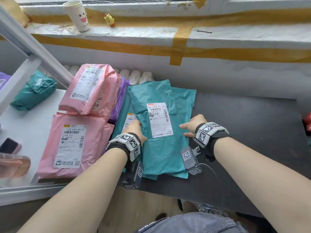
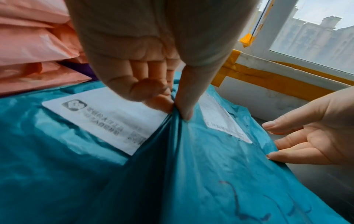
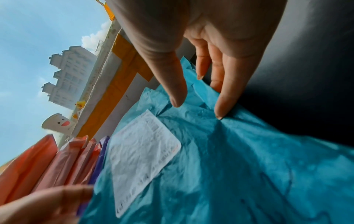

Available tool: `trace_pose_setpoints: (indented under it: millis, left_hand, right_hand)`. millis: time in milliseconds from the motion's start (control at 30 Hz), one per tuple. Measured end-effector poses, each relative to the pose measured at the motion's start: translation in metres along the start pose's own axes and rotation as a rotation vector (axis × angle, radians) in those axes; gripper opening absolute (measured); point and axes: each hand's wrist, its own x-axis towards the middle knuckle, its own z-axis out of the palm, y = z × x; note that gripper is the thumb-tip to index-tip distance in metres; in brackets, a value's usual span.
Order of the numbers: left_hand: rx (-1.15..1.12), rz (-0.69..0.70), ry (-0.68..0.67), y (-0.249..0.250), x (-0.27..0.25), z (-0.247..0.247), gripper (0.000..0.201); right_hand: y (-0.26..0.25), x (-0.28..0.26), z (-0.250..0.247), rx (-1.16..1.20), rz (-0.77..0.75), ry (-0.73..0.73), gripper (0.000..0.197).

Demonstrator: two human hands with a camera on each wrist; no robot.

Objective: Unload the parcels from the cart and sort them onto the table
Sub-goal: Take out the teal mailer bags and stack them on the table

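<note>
A teal parcel (image 1: 161, 153) with a white label lies on top of other teal parcels (image 1: 183, 101) on the dark table (image 1: 244, 132). My left hand (image 1: 136, 130) pinches its left edge between thumb and fingers, seen close up in the left wrist view (image 2: 176, 110). My right hand (image 1: 193, 125) is at the parcel's right edge, its straight fingers (image 3: 220, 106) touching the plastic (image 3: 229, 159). Two pink parcels (image 1: 90, 91) (image 1: 74, 145) and a purple parcel (image 1: 122, 96) lie to the left.
Another teal parcel (image 1: 33, 93) lies behind the white frame (image 1: 33, 47) at the left. A phone (image 1: 9, 146) rests on the white surface (image 1: 25, 125). A paper cup (image 1: 79, 15) and a yellow toy (image 1: 109, 20) stand on the windowsill. Something red (image 1: 307, 121) shows at the right edge.
</note>
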Motion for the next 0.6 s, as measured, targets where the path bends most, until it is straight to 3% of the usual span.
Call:
trace_pose_setpoints:
  millis: [133,200,300,500,600]
  left_hand:
    - [0.073,0.12,0.003,-0.001,0.0,-0.004,0.054]
    - [0.098,0.143,-0.012,0.0,0.002,-0.004,0.06]
    - [0.126,0.119,-0.001,0.004,0.001,-0.003,0.051]
    - [0.07,0.032,0.004,0.011,-0.004,0.009,0.045]
    - [0.002,-0.007,-0.004,0.007,-0.006,0.01,0.043]
  right_hand:
    - [0.006,-0.008,0.007,-0.119,-0.04,0.009,0.027]
    - [0.01,-0.007,0.008,-0.164,-0.035,0.014,0.035]
    - [0.014,-0.008,0.007,-0.194,-0.044,0.03,0.026]
    - [0.012,-0.009,0.011,-0.102,-0.012,0.083,0.049]
    - [0.015,-0.008,0.015,-0.147,0.005,0.079,0.043]
